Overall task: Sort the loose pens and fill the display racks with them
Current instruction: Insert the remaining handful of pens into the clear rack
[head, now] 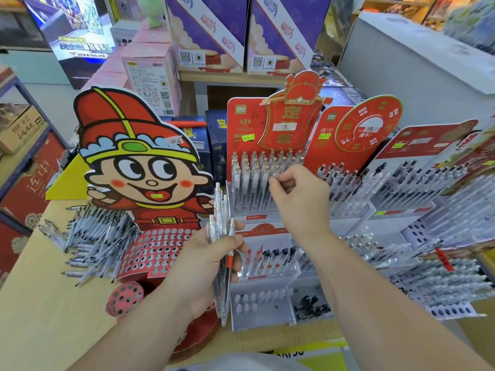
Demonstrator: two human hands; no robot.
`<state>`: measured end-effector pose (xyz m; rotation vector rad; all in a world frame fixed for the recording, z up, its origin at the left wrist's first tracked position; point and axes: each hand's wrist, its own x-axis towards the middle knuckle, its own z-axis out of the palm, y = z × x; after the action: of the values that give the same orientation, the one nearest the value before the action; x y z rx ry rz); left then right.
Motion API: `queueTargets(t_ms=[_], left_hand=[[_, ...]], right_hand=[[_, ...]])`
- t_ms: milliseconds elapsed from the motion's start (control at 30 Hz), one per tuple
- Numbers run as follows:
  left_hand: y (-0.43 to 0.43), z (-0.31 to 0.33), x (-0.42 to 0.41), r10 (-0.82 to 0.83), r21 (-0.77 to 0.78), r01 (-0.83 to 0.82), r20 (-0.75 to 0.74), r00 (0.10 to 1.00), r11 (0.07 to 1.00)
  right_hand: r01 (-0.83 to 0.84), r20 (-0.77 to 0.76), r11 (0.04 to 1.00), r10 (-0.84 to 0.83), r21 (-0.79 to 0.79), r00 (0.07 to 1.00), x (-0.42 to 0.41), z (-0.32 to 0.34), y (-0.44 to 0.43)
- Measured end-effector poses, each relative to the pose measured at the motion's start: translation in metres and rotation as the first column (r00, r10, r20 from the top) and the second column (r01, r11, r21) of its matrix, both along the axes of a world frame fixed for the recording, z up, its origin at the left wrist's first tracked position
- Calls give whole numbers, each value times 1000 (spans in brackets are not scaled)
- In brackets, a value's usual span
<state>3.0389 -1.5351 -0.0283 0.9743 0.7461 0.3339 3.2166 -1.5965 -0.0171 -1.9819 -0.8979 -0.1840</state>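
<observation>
A tan table (53, 303) is seen carrying all the display racks and pens. Its right side is taken up by a row of white stepped racks (417, 188), which are packed with clear pens under red header cards. At the left, a cartoon rack (139, 162) is set upright. It is shaped as a figure in a red hat, and its perforated red tiers (160, 247) are shown with their holes unfilled. Between these two, a red-backed rack (241, 124) is placed, and its upper holder is filled with upright clear pens with gold tips (249, 172). Below that, a clear tray (265, 311) is seen with black-capped pens (278, 254) slotted in its upper step. Purple boxes (211, 36) are stacked on a shelf behind.

A heap of loose pens (96, 245) is spread on the table left of the cartoon rack, touching its base.

The left hand (203, 266) is closed round a bundle of pens (223, 236), held upright in front of the cartoon rack's right edge. The right hand (300, 199) is raised to the red-backed rack with its fingers curled. The top of one pen (269, 188) in the front row is pinched between thumb and forefinger.
</observation>
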Motion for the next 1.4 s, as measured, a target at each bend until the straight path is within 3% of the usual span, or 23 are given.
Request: queueTargets(t_ms=[333,433,533,600,700,933,1133,1400], left_hand=[[-6,3,5,10,-112,-3,56,998,994],[-10,1,9,-19,-71,23,52,998,997],[-17,2,15,-42,4,42,31,999,999],[-23,3,21,-36,13,35,35,999,999],[-34,6,28,-26,31,24,61,998,999],[-61,4,45,68,5,-68,33,997,998],[-72,1,46,72,-15,-72,-7,997,997],[-69,1,43,133,139,-126,-43,990,982]], right_hand=[[-11,-88,1000,10,-4,996,-2,3,-10],[-74,-70,997,73,0,995,-8,7,-24],[-234,-299,971,213,-37,930,-11,12,-38],[-380,-496,920,287,-97,819,-9,12,-43],[-477,-654,876,325,-63,683,-2,9,-51],[-470,-758,877,371,97,536,21,7,-69],[-334,-768,917,373,220,520,35,13,-78],[-199,-801,962,266,186,536,19,16,-73]])
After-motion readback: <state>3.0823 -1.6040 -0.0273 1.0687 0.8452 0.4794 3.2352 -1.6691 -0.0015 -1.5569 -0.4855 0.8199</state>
